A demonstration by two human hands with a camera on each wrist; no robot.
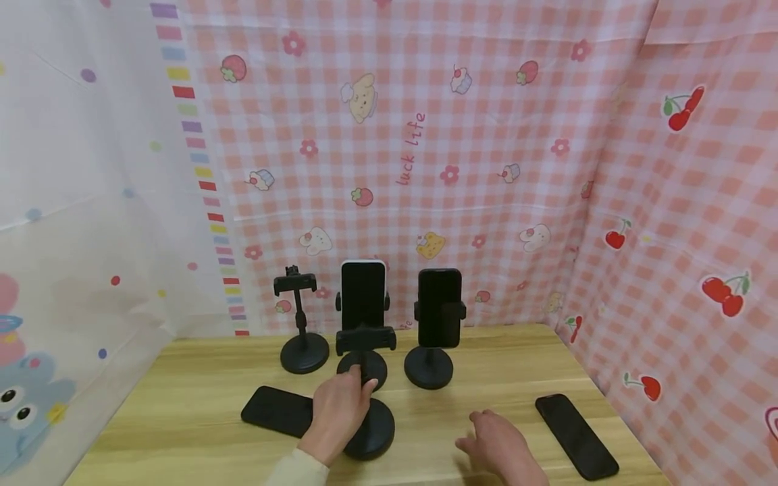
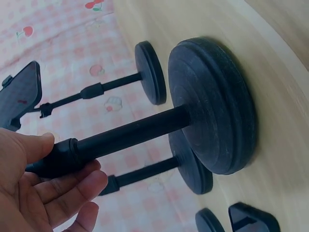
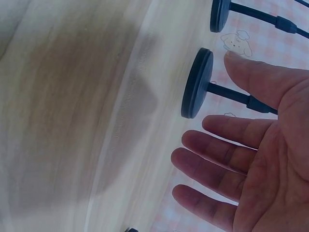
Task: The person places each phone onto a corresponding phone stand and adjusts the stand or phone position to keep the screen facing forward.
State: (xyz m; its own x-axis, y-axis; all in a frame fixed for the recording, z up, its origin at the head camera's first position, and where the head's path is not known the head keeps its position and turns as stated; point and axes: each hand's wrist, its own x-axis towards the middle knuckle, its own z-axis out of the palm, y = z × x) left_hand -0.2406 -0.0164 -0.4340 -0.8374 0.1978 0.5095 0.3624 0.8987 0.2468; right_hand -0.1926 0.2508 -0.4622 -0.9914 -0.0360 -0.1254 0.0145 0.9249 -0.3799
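Note:
My left hand [image 1: 340, 408] pinches the stem of a black phone stand [image 1: 373, 432] between thumb and fingers, just below its clamp. In the left wrist view that stand's round base [image 2: 212, 106] sits by the wooden table and its stem [image 2: 133, 129] runs into the grip. The clamp [image 1: 366, 341] on top carries no phone. Fingers spread and relaxed, my right hand [image 1: 501, 445] hovers over the table at the right with nothing in it; the right wrist view shows its open palm [image 3: 270, 159].
Behind stand a stand with a white-edged phone [image 1: 363, 293], another with a black phone [image 1: 439, 307], and a stand without a phone [image 1: 304, 351] at the left. One black phone [image 1: 276, 410] lies left of my left hand, another [image 1: 577, 437] near the table's right edge.

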